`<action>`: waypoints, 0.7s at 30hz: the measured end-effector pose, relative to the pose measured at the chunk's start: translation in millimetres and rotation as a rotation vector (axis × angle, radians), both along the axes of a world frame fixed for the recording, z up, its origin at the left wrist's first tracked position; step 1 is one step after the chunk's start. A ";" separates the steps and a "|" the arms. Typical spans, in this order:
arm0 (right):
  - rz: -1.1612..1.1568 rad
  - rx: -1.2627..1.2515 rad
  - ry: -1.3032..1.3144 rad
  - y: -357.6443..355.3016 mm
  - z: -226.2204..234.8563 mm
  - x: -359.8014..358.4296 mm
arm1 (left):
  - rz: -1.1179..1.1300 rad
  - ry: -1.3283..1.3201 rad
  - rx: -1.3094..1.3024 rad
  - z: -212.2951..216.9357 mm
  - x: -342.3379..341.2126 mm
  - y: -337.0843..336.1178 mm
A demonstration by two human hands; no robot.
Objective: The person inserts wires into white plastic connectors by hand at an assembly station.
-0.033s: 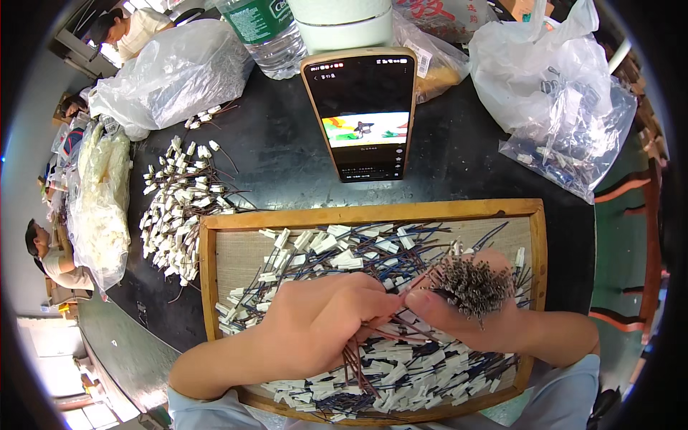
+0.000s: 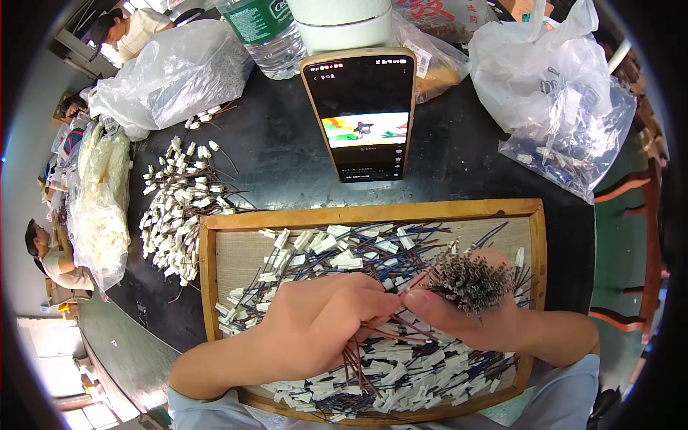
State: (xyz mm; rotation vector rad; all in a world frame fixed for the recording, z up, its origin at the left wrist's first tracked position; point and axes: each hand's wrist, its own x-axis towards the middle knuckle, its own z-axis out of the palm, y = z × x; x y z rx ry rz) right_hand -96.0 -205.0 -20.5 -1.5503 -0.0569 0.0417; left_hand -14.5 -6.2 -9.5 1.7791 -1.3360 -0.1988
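A shallow wooden tray [image 2: 373,213] lies in front of me, filled with several thin dark wires that end in white connectors [image 2: 337,251]. My right hand [image 2: 494,322] is closed around a thick bundle of wires [image 2: 469,279] whose bare ends point up. My left hand [image 2: 322,326] rests on the tray's contents and pinches a few reddish-brown wires [image 2: 358,362] that trail down toward me. Its fingertips meet my right thumb beside the bundle.
A phone [image 2: 362,115] with a lit screen leans behind the tray on the black table [image 2: 287,165]. A loose pile of white connectors [image 2: 175,208] lies to the left. Plastic bags [image 2: 566,107] [image 2: 168,75], a water bottle [image 2: 261,32] and seated people [image 2: 46,258] ring the table.
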 end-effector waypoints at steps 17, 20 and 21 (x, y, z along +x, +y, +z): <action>0.084 0.008 0.051 0.7 -1.0 1.2 | -0.003 -0.129 -0.062 -2.2 4.6 1.3; -0.075 0.054 -0.024 1.1 -5.1 -1.0 | 0.027 -0.177 -0.045 5.5 9.4 7.5; -0.075 0.055 -0.024 0.5 -4.6 -0.2 | 0.137 -0.161 -0.065 6.4 9.0 9.6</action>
